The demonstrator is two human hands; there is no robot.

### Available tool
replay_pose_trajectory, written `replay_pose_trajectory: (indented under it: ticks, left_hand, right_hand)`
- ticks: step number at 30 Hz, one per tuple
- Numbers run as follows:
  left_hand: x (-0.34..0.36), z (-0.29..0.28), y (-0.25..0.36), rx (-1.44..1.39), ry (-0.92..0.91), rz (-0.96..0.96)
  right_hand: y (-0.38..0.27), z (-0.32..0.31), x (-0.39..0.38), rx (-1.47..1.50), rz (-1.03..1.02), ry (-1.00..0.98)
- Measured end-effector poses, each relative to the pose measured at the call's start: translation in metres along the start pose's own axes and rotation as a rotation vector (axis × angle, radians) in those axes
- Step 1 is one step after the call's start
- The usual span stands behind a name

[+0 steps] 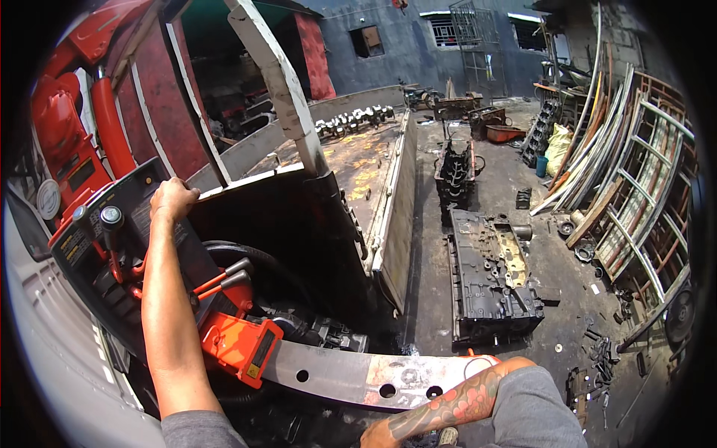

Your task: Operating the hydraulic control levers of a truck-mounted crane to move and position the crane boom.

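My left hand [173, 200] is closed on the top corner of a black control panel [153, 216], its arm stretched forward. Beside that arm stand levers with round knobs [111, 217] and a pair of red levers with dark grips [224, 280]. An orange metal bracket [240, 345] holds a long flat steel beam [336, 373] with round holes, running to the right. My tattooed right forearm crosses over the beam's far end. Low at the picture's edge is my right hand [379, 434], its fingers hidden. A small pale knob or grip [448, 437] shows near it.
A truck bed [351, 168] carries a crankshaft-like metal part [355, 121]. On the ground to its right are a large engine block [493, 276] and another dark engine part [454, 175]. Metal frames [642, 201] and long pipes [586, 149] lean along the right side. A red crane arm [75, 142] rises left.
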State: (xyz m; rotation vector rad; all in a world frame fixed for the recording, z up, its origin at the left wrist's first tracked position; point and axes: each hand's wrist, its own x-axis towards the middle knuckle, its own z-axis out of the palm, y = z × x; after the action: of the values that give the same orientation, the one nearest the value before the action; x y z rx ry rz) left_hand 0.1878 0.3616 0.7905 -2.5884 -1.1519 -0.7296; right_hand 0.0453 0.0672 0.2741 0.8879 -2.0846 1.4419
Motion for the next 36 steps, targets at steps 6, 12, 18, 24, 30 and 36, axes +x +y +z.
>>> replay_pose_trajectory:
  ticks: [6, 12, 18, 24, 30, 36]
  left_hand:
    - [0.001, 0.0, 0.0, -0.011, -0.005, -0.008]
    - [-0.001, -0.001, 0.001, -0.031, -0.017, -0.006]
    - [-0.001, -0.002, 0.001, -0.029, -0.021, -0.007]
    - [0.0, 0.0, 0.0, -0.034, -0.016, -0.011]
    - [0.0, 0.0, -0.001, -0.055, -0.016, -0.008]
    - [0.0, 0.0, -0.001, -0.055, -0.013, -0.008]
  right_hand:
    - [-0.016, -0.003, 0.007, -0.016, -0.085, -0.002]
    - [-0.024, -0.002, 0.01, -0.032, -0.17, 0.004]
    - [-0.028, -0.001, 0.009, -0.05, -0.254, 0.007]
    - [-0.031, -0.001, 0.008, -0.073, -0.338, 0.015]
    - [-0.033, 0.001, 0.007, -0.089, -0.425, 0.02]
    - [-0.033, 0.004, 0.006, -0.095, -0.506, 0.021]
